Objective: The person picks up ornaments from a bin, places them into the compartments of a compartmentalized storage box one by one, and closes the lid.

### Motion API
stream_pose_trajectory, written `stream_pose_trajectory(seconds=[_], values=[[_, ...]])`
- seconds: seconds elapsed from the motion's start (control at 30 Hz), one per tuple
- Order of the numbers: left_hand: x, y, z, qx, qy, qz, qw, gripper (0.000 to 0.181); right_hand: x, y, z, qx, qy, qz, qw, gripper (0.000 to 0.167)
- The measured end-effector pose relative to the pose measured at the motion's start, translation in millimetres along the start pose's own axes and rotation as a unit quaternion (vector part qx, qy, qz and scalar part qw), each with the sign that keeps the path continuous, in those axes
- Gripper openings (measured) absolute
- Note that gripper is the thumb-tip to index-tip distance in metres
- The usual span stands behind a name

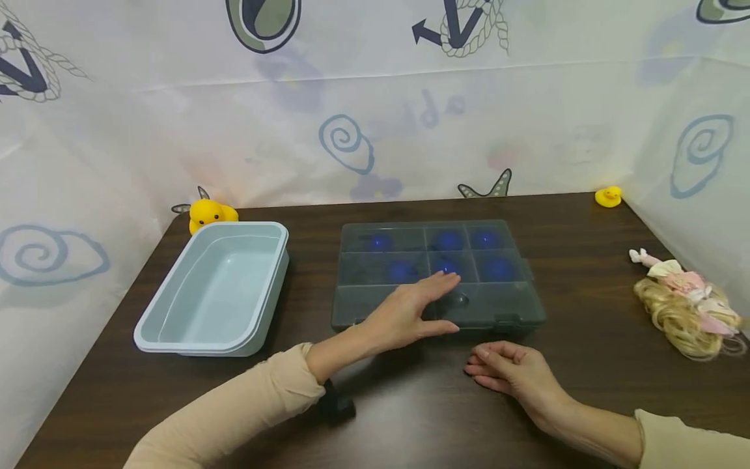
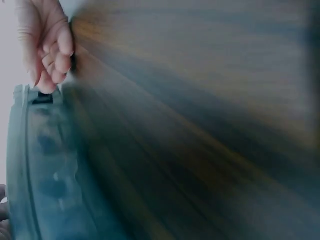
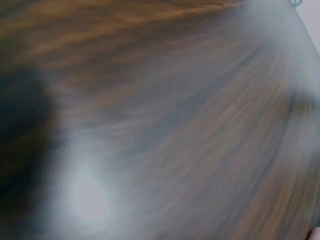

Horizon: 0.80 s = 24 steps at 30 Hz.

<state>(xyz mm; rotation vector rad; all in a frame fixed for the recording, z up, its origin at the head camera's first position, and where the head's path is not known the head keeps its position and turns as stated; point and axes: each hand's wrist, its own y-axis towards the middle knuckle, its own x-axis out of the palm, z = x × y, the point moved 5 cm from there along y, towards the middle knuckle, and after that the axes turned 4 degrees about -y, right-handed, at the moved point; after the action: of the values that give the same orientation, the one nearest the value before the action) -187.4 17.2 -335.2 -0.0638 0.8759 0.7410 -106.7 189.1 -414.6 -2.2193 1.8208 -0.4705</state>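
Observation:
A grey-green translucent compartment box lies on the table with its lid down. Several blue round things show through the lid, in separate compartments. My left hand stretches over the box's front part with straight fingers and the thumb apart; whether it touches the lid I cannot tell. In front of the box's front right edge is my right hand, fingers loosely bent and holding nothing visible. The left wrist view has that right hand close to a dark latch. The right wrist view is mostly blurred tabletop.
On the left stands a light blue tray, with a yellow duck toy behind it. A smaller rubber duck sits at the back right corner. A blond doll lies by the right edge. Printed fabric surrounds the table.

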Motion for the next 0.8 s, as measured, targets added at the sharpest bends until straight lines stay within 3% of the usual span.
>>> stream_pose_trajectory(seconds=[0.13, 0.3, 0.6, 0.8], values=[[18.6, 19.4, 2.9, 0.015, 0.034, -0.029, 0.9989, 0.068, -18.9, -3.9, 1.0, -0.015, 0.006, 0.045, 0.9988, 0.039], [29.2, 32.4, 4.9, 0.021, 0.088, -0.049, 0.9947, 0.068, -30.0, -5.6, 0.6, -0.032, 0.008, 0.079, 0.9963, 0.047], [35.1, 38.9, 4.3, 0.031, 0.129, -0.058, 0.9895, 0.06, -34.2, -7.7, -1.6, -0.037, 0.019, 0.1, 0.9941, 0.056], [39.6, 42.3, 5.0, 0.036, 0.14, -0.058, 0.9879, 0.057, -34.1, -10.0, 1.7, -0.02, 0.059, 0.099, 0.9932, 0.055]])
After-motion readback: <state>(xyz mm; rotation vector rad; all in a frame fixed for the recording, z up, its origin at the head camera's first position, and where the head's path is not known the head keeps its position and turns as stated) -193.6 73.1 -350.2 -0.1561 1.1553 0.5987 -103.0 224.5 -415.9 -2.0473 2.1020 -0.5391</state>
